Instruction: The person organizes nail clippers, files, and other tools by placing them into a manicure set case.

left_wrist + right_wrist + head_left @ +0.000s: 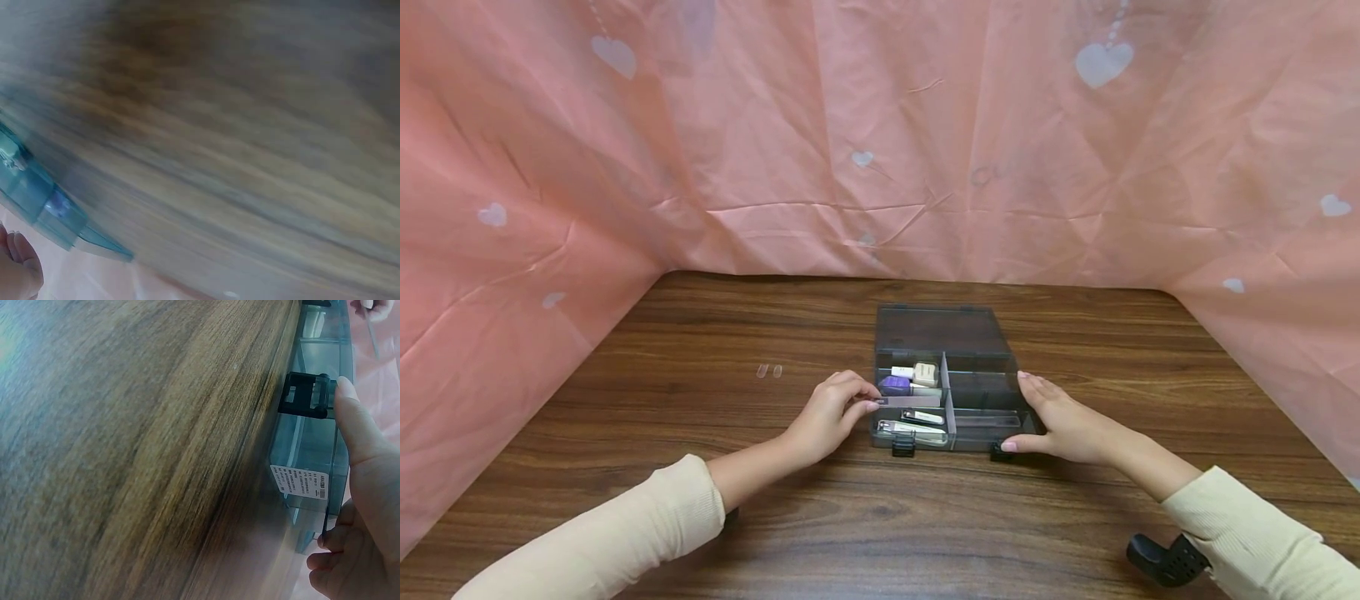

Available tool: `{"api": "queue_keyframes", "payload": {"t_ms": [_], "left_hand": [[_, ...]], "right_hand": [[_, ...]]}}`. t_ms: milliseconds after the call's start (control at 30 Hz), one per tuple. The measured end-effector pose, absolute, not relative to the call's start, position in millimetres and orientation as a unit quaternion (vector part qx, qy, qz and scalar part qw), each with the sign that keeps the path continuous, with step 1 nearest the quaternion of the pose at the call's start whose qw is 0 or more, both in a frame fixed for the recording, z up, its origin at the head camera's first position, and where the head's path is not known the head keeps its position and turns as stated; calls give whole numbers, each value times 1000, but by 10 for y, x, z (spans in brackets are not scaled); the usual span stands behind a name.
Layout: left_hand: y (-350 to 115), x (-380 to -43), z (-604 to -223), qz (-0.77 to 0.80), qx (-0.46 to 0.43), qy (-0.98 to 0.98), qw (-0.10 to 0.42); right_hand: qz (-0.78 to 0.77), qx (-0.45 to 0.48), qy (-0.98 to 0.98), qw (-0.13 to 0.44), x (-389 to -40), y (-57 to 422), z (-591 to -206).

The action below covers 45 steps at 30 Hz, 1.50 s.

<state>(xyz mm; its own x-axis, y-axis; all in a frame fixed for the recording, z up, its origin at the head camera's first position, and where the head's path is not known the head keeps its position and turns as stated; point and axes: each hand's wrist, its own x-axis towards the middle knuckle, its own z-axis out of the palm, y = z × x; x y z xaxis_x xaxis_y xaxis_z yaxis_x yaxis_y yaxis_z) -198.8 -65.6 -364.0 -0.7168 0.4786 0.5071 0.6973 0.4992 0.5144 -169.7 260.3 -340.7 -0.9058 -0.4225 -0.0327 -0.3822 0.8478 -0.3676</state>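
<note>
A clear grey plastic organizer box [985,392] stands on the table with its lid [940,329] folded back. My left hand [838,412] pinches one end of a thin flat nail file [913,402] between thumb and fingers, over the left compartments; in the right wrist view the nail file [372,337] shows edge-on. Small and large nail clippers [922,417] lie in the front left, with a cream bottle [926,374] and a purple item [895,384] behind. My right hand [1071,425] grips the box's front right corner, thumb by the black latch [306,395].
Two small clear pieces [769,371] lie on the wooden table [715,325] left of the box. A white label [300,481] is on the box's outside. Pink cloth [880,125] with hearts hangs around the back and sides. The left wrist view is blurred.
</note>
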Motion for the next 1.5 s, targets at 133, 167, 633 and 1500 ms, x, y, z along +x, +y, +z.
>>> {"api": "queue_keyframes", "payload": {"t_ms": [133, 167, 633, 1500], "left_hand": [[-533, -1988, -3654, -367, -354, -847, 151], [-499, -1990, -3658, -368, -357, -845, 152], [-123, -2013, -3649, -316, -418, -838, 153], [401, -1951, -3506, -117, -432, -886, 123]], "right_hand": [[-180, -210, 959, 55, -1700, 2607, -3409], [-181, -211, 959, 55, -1701, 2607, -3409], [-184, -212, 958, 52, -1706, 2607, -3418], [-185, -212, 958, 57, -1692, 2606, -3400]]}}
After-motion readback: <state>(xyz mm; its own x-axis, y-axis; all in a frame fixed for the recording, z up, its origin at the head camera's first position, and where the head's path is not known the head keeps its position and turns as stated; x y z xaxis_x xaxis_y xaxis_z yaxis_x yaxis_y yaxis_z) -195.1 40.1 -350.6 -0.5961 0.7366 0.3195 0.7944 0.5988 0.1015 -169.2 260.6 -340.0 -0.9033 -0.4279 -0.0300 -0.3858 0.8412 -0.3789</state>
